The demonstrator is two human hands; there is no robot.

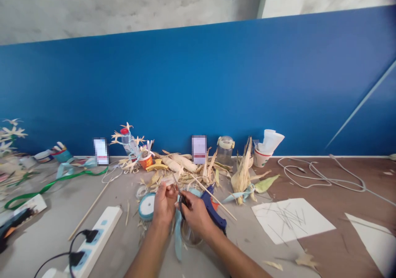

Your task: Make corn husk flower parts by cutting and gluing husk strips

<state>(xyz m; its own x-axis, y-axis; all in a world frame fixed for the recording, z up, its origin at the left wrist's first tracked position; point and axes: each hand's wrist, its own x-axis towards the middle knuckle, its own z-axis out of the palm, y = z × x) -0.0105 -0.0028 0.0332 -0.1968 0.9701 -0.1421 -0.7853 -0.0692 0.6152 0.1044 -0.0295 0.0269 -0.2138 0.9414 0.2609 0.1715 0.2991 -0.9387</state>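
My right hand (194,210) is closed round the dark handles of a pair of scissors (183,206), its blades pointing up and left. My left hand (165,203) pinches a pale piece of corn husk (168,180) close to the blade tips. Whether the blades touch the husk I cannot tell. Left of my left hand lies a spool of blue ribbon (146,206). A blue glue gun (214,210) rests just right of my right hand. Light blue ribbon (178,239) hangs down between my wrists.
Corn husks and cobs (182,162) are heaped behind my hands. A white power strip (99,241) with plugs lies at left, near a thin stick (89,210). Wires lie on white paper (291,220) at right. A clear jar (225,149) and paper cup (262,156) stand by the blue partition (198,84).
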